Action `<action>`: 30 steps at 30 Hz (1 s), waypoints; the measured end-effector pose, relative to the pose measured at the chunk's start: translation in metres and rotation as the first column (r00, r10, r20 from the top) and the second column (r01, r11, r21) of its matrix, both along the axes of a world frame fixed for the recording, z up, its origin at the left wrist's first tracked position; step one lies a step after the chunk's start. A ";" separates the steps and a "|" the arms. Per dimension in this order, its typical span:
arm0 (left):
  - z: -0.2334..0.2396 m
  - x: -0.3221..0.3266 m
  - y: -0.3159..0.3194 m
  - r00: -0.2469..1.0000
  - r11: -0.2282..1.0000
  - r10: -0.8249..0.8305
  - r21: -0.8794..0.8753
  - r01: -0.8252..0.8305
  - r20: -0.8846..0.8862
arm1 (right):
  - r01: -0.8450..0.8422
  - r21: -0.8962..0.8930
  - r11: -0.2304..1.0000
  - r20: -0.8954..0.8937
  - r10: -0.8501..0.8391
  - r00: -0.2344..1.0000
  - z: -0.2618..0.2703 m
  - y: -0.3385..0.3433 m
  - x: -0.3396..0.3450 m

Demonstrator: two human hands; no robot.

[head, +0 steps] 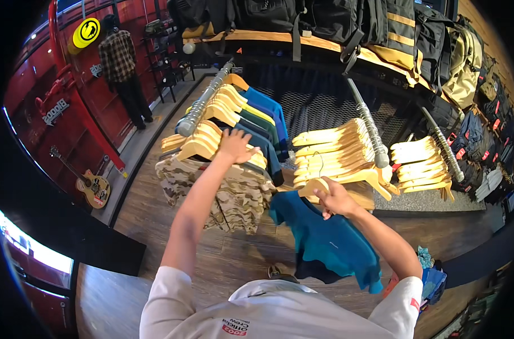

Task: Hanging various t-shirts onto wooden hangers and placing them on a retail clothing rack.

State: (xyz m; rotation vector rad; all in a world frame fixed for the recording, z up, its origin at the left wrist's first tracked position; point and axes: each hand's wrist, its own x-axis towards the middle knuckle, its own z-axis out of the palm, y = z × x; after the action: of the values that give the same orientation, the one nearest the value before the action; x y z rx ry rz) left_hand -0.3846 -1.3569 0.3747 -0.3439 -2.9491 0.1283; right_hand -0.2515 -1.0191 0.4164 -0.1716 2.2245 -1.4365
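My right hand (pixel 335 197) grips the top of a wooden clothes hanger (pixel 314 186) whose metal hook points up. A teal-blue T-shirt (pixel 333 241) hangs from it, clear of the rails. My left hand (pixel 238 146) lies with fingers spread on wooden hangers (pixel 197 144) on the left metal rail (pixel 204 101); whether it grips any of them is hidden. Camouflage garments (pixel 223 190) hang at the near end of that rail. Behind my left hand hang blue, green and yellow shirts (pixel 267 114).
The middle rail (pixel 367 123) and right rail (pixel 443 144) hold bare wooden hangers. Backpacks (pixel 324 21) line a wooden shelf (pixel 261 36) above. A person (pixel 119 63) stands at the far left, beyond an acoustic guitar (pixel 94 186). Folded or bundled clothes (pixel 433 279) are low at the right.
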 end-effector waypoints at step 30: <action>-0.023 0.025 -0.003 0.985 0.970 -0.164 -0.190 0.151 -0.053 | -0.547 -0.288 0.786 -0.367 0.437 0.821 -0.014 -0.291 -0.272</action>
State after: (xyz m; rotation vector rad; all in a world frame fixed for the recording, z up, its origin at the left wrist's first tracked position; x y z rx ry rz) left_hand -0.3601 -1.3599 0.3519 -0.5850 -2.8341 0.3878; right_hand -0.5231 -1.3099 0.4028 -1.0805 1.8532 -1.5790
